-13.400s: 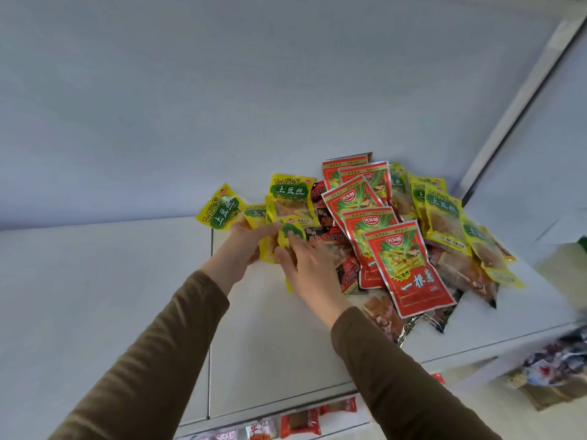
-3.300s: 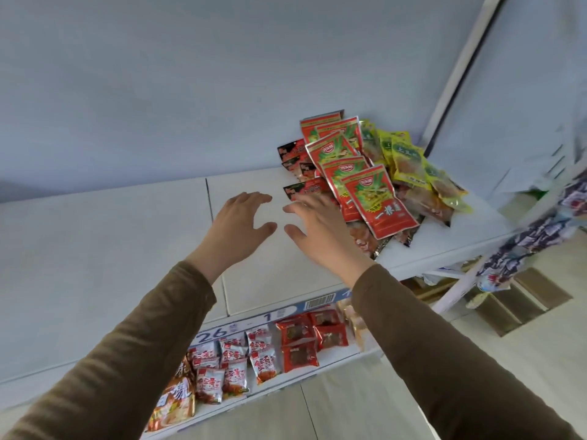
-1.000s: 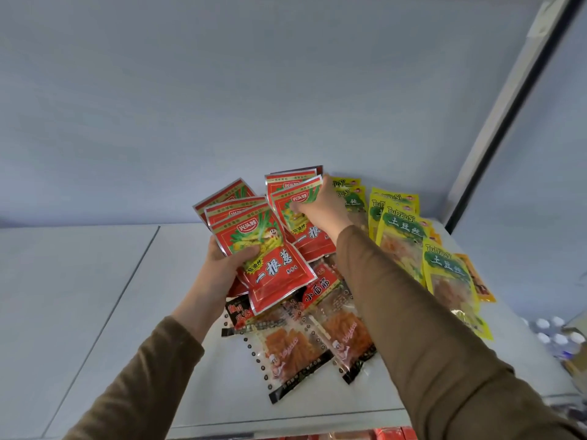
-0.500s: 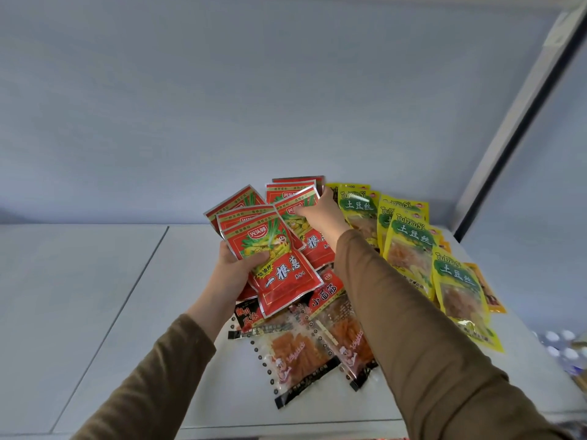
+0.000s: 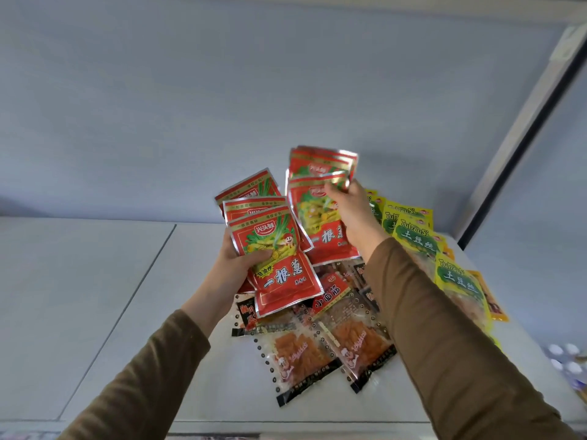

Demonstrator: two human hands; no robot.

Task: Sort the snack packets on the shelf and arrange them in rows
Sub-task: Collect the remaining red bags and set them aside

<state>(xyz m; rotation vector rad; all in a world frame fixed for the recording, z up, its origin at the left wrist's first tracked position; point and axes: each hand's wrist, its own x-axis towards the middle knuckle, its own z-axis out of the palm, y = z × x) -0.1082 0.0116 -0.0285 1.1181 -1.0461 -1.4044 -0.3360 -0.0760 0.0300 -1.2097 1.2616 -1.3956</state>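
Nearest the camera, two brown sleeves (image 5: 444, 360) are reaching forward over the front edge of the white shelf (image 5: 95, 312). Just beyond them, clear packets (image 5: 298, 354) of orange strips are lying flat on the shelf, side by side and partly overlapping, with dark-edged packets (image 5: 251, 315) tucked under their far ends.

Above these, the left hand (image 5: 236, 265) is gripping a fanned stack of red packets (image 5: 279, 268), the thumb pressing across the front packet and the fingers curling behind it; the stack is hanging clear of the shelf. A little farther on and higher, the right hand (image 5: 349, 211) is holding a second bunch of red packets (image 5: 317, 198) up by their upper part, fingers curled round them; how many it is holding is hard to tell, perhaps three or four.

To the right, behind the right forearm, a row of yellow-green packets (image 5: 416, 239) is lying overlapped on the shelf, running from the back toward the front edge, with orange packets (image 5: 492, 303) peeking out at their outer side.

Farthest off, the pale back wall (image 5: 222, 90) is rising behind the shelf, and a white upright (image 5: 521, 122) is slanting along the right.
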